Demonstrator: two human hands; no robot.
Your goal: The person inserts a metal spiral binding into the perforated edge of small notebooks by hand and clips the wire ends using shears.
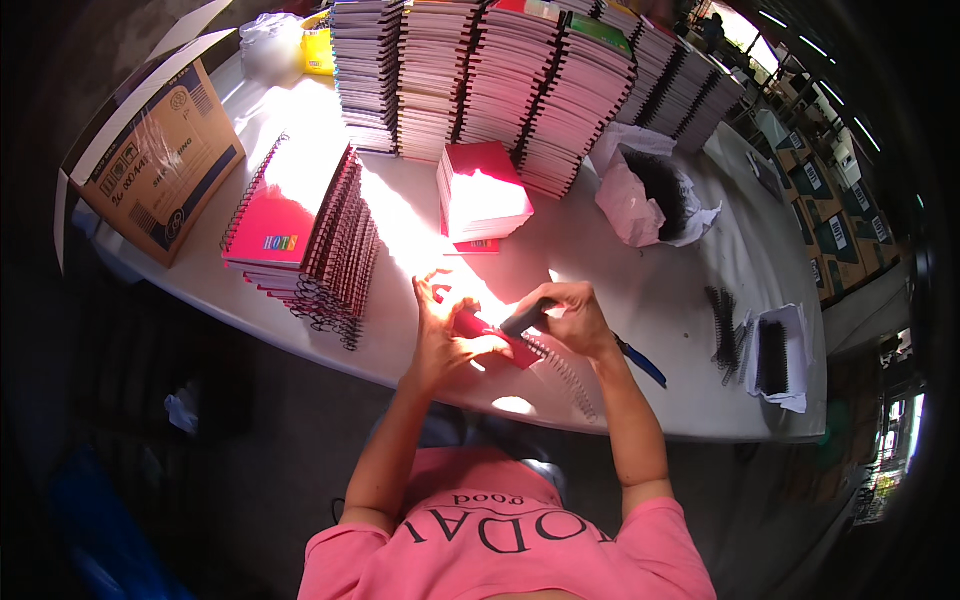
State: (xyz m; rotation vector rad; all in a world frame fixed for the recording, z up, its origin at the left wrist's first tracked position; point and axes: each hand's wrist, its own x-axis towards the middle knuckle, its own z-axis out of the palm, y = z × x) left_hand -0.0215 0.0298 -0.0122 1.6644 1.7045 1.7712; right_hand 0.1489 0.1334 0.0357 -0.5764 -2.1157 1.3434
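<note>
At the table's near edge, my left hand (440, 335) is closed on a small red-covered notebook (523, 354), its thumb lying across the cover. My right hand (580, 318) grips a dark, thick cylindrical tool (522, 320), its end against the notebook's edge. A dark spiral binding coil (568, 380) runs from that edge out toward the lower right, partly beyond the notebook. Blue handles, perhaps of pliers (642, 364), show beside my right wrist; whether they touch my hand I cannot tell. Bright sunlight washes out part of the work.
Spiral-bound red notebooks (270, 220) are stacked at left, beside a cardboard box (165, 165). Ahead sits a block of unbound red books (485, 190), with tall bound stacks (500, 85) behind. Paper-wrapped black coils (655, 195) and more coils (772, 355) lie at right.
</note>
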